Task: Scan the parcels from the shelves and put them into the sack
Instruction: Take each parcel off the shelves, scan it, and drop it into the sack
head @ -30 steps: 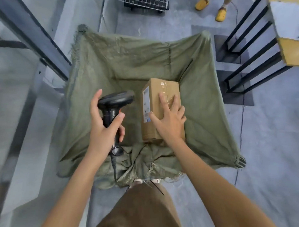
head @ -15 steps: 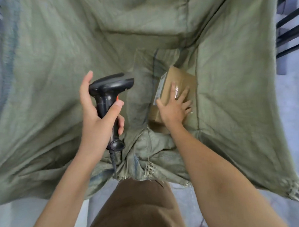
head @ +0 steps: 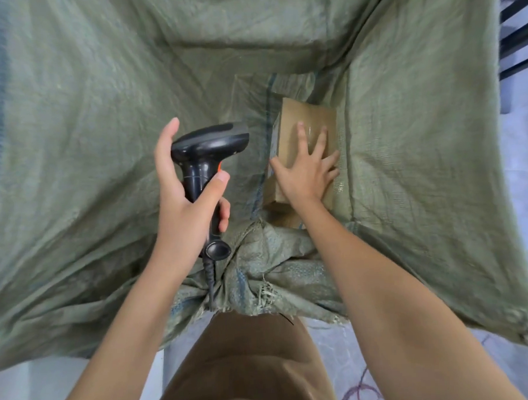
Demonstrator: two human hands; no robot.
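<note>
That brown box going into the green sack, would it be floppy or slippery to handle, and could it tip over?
The cardboard box probably stays stiff: its edges look straight under the right hand. It seems fairly light, since spread fingers alone steady it. The glossy tape on top may be a little slick. Leaning against the soft sack wall, it could shift or tip when released.

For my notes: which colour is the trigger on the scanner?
Orange, on the black scanner; head view, the only one.

The brown cardboard parcel [head: 304, 119] is partly hidden by the right hand [head: 305, 173]; its white label [head: 274, 136] is too blurred to be read.
</note>
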